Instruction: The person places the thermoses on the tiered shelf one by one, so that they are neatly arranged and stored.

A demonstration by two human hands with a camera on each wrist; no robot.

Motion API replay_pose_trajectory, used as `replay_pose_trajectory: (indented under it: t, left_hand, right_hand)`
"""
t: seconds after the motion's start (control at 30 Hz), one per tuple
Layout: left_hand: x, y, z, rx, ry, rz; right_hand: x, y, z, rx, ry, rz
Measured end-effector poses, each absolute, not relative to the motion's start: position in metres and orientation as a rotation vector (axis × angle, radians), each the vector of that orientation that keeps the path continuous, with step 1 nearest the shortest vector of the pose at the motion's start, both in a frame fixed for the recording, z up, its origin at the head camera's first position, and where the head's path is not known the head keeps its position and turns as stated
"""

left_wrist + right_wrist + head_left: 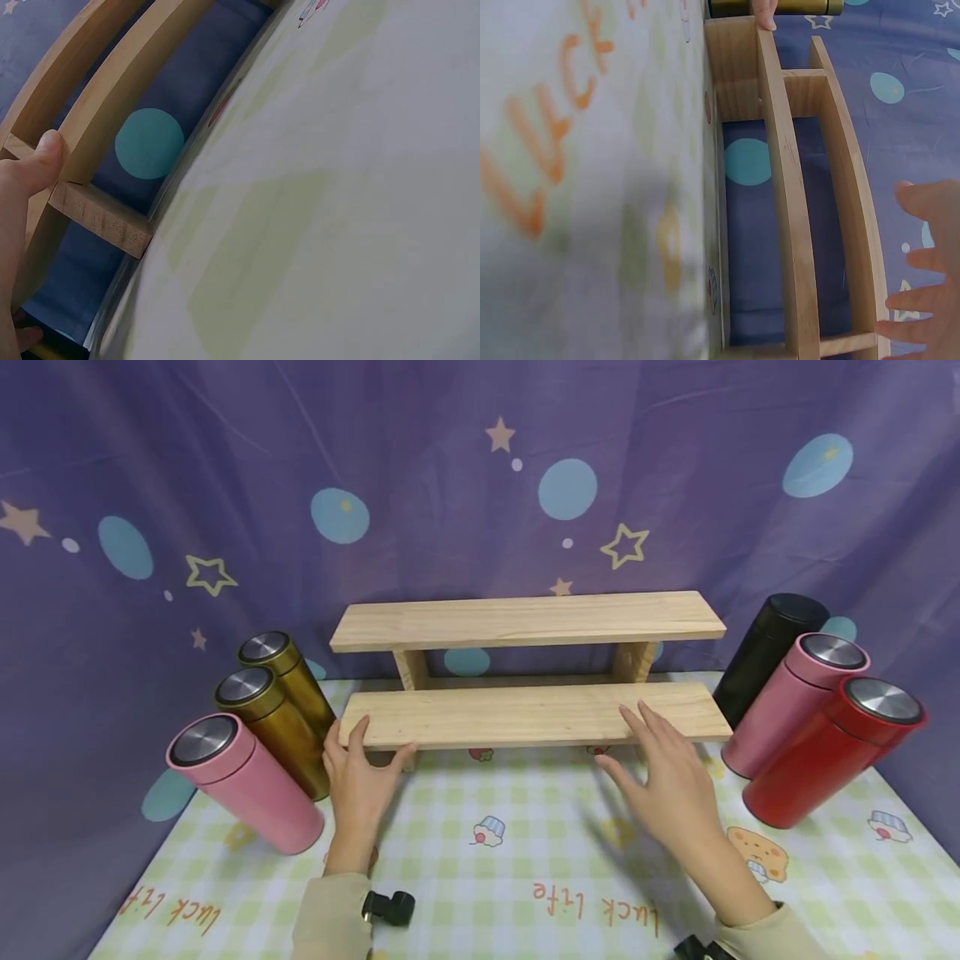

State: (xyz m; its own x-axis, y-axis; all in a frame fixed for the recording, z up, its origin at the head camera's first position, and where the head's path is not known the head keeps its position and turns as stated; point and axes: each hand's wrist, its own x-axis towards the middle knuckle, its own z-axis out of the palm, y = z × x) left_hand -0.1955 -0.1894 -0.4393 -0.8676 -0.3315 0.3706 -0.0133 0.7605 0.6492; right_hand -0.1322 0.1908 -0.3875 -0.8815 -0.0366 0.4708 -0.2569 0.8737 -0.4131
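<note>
A two-tier wooden shelf [525, 714] stands near the back of the table, its upper board set behind the lower one. At the left end of the lower board, my left hand [360, 785] grips the corner, thumb along the front edge and fingers around the end. The left wrist view shows that thumb [49, 150] against the wood. My right hand [671, 781] hovers by the front edge near the right end, fingers spread and nothing held. In the right wrist view its fingers [922, 300] are spread apart beside the boards.
Left of the shelf stand a pink thermos [247, 785] and two gold thermoses [281, 722]. On the right are a black thermos [765, 652], another pink thermos [795, 706] and a red thermos [832, 756]. A checked cloth [450, 868] covers the table; a purple curtain [450, 435] hangs behind.
</note>
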Motion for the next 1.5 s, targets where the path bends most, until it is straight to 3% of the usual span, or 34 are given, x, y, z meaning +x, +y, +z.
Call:
replay_pose_trajectory:
  t: [0.8, 1.5]
  left_hand:
    - [-0.195, -0.191, -0.431, 0.272, -2.525, -0.909]
    - [-0.194, -0.188, -0.432, 0.26, -2.545, -0.904]
  right_hand:
    - [-0.051, 0.291, -0.399, -0.028, -2.188, 0.966]
    - [-0.047, 0.34, -0.415, -0.297, -1.996, 1.091]
